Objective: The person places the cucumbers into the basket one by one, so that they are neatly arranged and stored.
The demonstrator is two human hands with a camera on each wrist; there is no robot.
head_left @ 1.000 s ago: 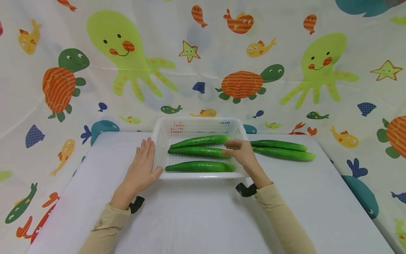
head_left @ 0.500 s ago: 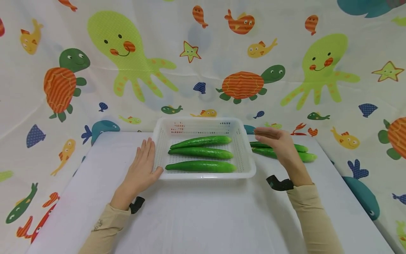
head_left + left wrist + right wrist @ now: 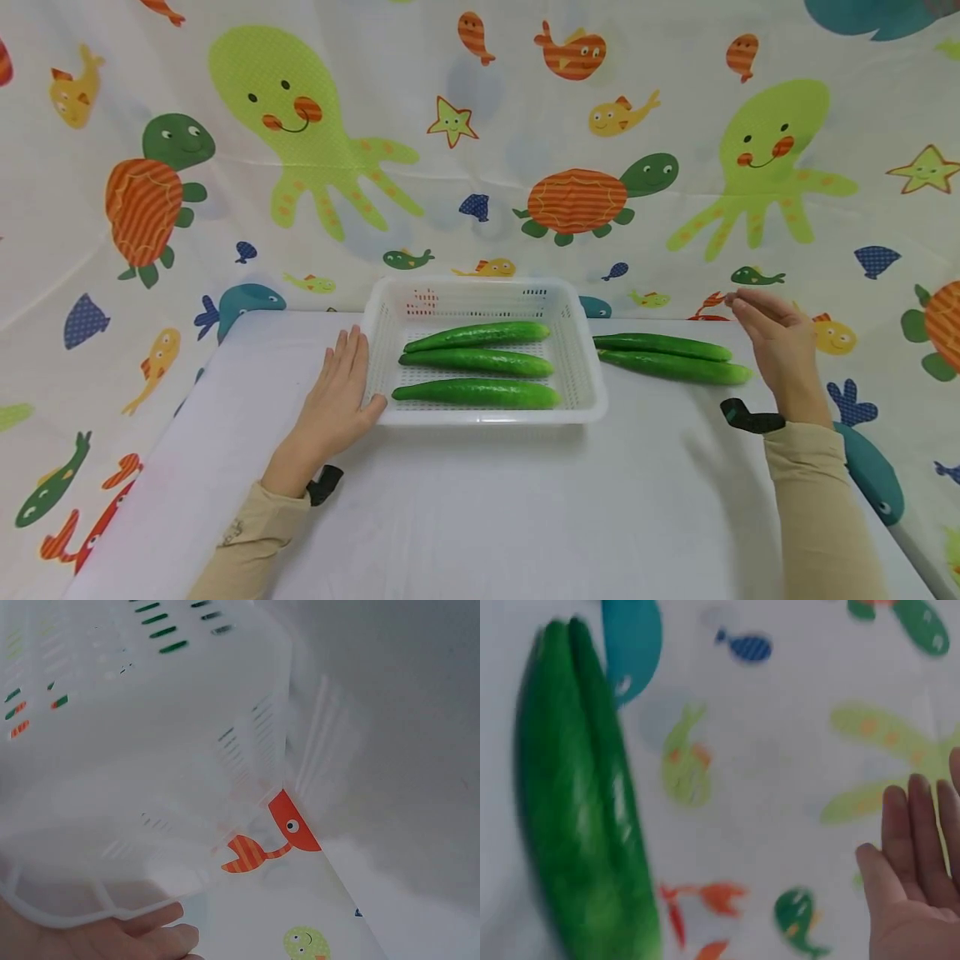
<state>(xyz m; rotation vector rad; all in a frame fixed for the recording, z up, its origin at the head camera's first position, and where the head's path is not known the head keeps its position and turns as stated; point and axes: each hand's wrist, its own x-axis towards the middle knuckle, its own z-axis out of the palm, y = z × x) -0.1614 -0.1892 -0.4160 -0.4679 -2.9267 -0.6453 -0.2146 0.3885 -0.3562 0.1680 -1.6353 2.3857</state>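
Observation:
My left hand (image 3: 333, 400) lies with straight fingers along the left side of a white plastic basket (image 3: 487, 417). The left wrist view has its fingers (image 3: 150, 934) at the basket's rim. Inside the basket are three green cucumbers, a back one (image 3: 477, 335), a middle one (image 3: 477, 362) and a front one (image 3: 477, 393). Two more cucumbers, a rear one (image 3: 663, 345) and a nearer one (image 3: 675, 367), lie side by side on the table right of the basket. Past their right ends my right hand (image 3: 780, 342) is raised, fingers extended and holding nothing; the right wrist view shows its palm.
A white table (image 3: 510, 508) bears everything. Behind it hangs a white curtain (image 3: 405, 75) printed with sea animals. The basket stands at the table's back edge, near the curtain. Each wrist wears a black strap, such as the right one (image 3: 750, 417).
My right hand has moved right, from over the basket's right end, across the two loose cucumbers, to beyond their right ends. The left hand and the basket have stayed in place.

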